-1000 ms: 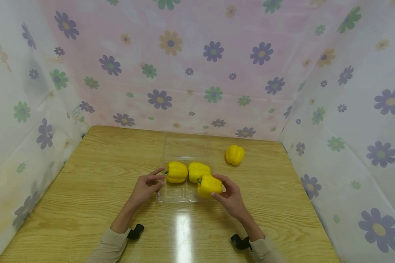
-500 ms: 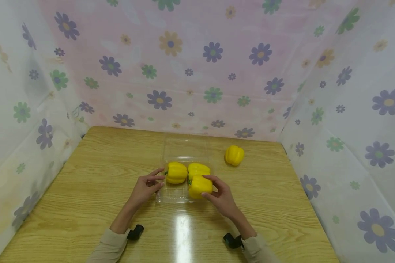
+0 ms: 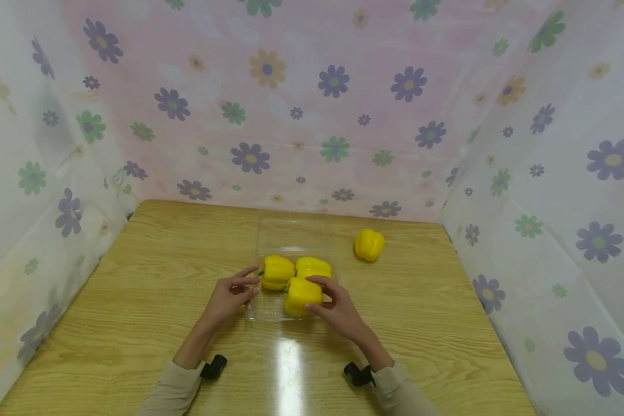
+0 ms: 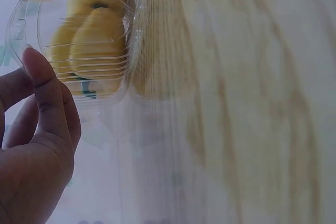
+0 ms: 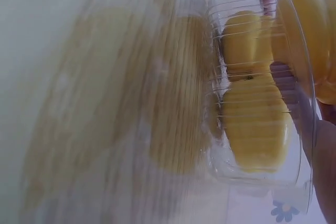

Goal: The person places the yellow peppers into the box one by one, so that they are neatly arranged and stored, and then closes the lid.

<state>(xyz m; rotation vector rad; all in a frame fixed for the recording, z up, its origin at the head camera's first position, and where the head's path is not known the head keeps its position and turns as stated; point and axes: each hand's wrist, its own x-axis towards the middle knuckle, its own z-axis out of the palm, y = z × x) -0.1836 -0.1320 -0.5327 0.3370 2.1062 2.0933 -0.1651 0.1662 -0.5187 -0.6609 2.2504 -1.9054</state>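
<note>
My right hand grips a yellow bell pepper between thumb and fingers, above the front half of a clear plastic container. Its green stem points left. Two more yellow peppers lie side by side in the container's back half: a left pepper and a right pepper, the latter partly covered by the held one. In the right wrist view the held pepper shows above the container rim. At the container's left edge, my left hand holds the rim; its fingertips touch it in the left wrist view.
The container's clear lid lies folded back behind it. Another yellow bell pepper rests on the wooden table, to the back right. Flower-patterned cloth encloses the table at the back and both sides.
My right hand has carried the bell pepper leftward, from the container's front right corner to over its front middle. The left hand has stayed at the left rim.
</note>
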